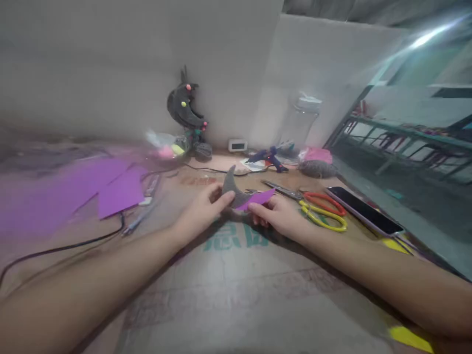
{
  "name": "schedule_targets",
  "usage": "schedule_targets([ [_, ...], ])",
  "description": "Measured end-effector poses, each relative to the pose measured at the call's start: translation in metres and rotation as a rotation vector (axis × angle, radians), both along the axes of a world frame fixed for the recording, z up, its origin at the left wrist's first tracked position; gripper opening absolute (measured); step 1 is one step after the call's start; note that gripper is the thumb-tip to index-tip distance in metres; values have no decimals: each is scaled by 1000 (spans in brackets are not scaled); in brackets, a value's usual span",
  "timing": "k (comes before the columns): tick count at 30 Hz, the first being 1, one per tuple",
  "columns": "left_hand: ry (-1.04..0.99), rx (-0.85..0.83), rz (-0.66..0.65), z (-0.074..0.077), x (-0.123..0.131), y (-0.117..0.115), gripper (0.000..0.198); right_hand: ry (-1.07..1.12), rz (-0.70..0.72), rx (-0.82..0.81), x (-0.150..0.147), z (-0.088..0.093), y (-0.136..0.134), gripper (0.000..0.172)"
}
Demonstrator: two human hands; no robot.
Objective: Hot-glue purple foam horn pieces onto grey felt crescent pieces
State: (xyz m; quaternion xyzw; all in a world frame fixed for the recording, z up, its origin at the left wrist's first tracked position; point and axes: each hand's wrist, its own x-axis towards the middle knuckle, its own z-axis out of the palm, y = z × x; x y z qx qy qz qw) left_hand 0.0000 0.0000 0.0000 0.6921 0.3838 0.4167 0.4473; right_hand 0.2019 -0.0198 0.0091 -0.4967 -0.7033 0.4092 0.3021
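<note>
Between my hands is a grey crescent piece (234,188) with a pointed tip turned up. My left hand (207,206) pinches its left side between thumb and fingers. A small purple sheet (260,197) lies against the crescent's right part, and my right hand (275,214) grips it with the thumb on top. Whether my right fingers also hold the crescent underneath is hidden. Just right of my right hand lie scissors with yellow handles (326,219) and a tool with red handles (326,202).
Purple sheets (121,191) and a black cable (73,246) lie at left. At the back stand a decorated dark crescent (182,108), a small digital clock (238,145) and a blue glue gun (271,158). A phone (363,211) rests near the right edge.
</note>
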Motion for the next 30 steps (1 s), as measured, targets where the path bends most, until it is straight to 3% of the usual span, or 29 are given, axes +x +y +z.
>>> schedule_targets([
  [5, -118, -63, 7, 1, 0, -3, 26, 136, 52, 80, 3, 0, -4, 31],
  [9, -218, -131, 5, -3, 2, -1, 23, 401, -107, 208, 12, -2, 1, 34],
  [11, -215, -150, -3, -4, 2, 0, 24, 460, -148, 197, 14, -2, 5, 26],
  [13, -214, -153, -11, -6, 3, 0, 25, 442, -119, 142, 13, -2, 7, 23],
  [16, -212, -147, -17, -6, 4, 0, 25, 375, -48, 44, 9, 1, 5, 41],
  [19, -198, -139, -23, -5, 5, -1, 24, 257, -39, -14, 5, 3, 2, 34],
  [22, -158, -141, -43, -4, 5, -1, 25, 177, -103, 8, 7, 5, 2, 17],
  [25, -88, -104, -71, -4, 4, -1, 27, 151, -132, 81, 12, 5, 7, 21],
  [30, -3, -12, -82, -6, 2, 0, 30, 12, -63, 90, 23, 14, 20, 27],
])
